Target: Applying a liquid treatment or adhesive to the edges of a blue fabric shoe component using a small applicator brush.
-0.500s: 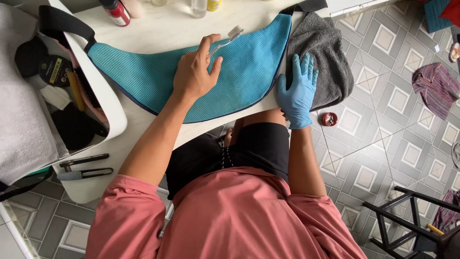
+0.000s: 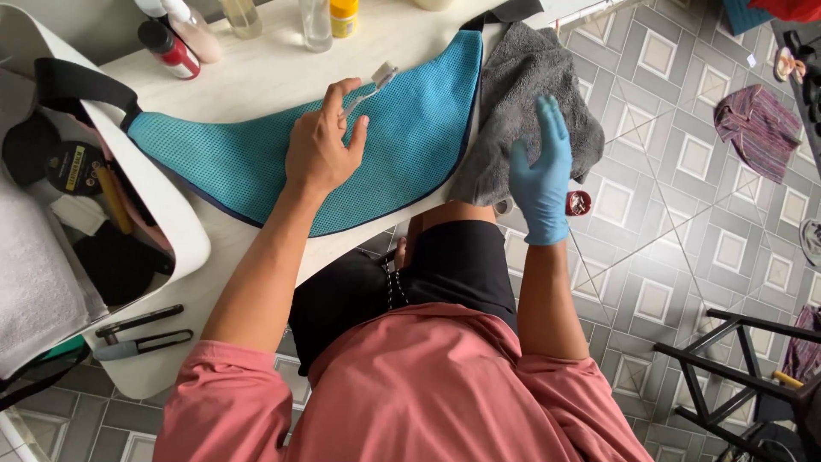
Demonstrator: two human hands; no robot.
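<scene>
Since the earlier frame, the gloved right hand (image 2: 540, 175) has been shifted up onto the grey towel (image 2: 530, 94); the left hand (image 2: 321, 147) has been kept on the teal mesh bag (image 2: 402, 137).

Left grip: closed around a clear toothbrush (image 2: 369, 87), bristle head laid on the bag's upper part. Right grip: flat, fingers spread, nothing clasped, palm resting on the towel just right of the bag. Bag: laid across the white counter (image 2: 265, 81), black strap (image 2: 77, 85) trailing left. Risk, as judged: the towel overhangs the counter edge and could be dragged to the tiled floor (image 2: 684, 231); the bottles (image 2: 248, 21) behind the bag could be knocked by a long brush stroke. White bin (image 2: 184, 231) left of the bag: dark pouches, a round tin, small tools held inside.
</scene>
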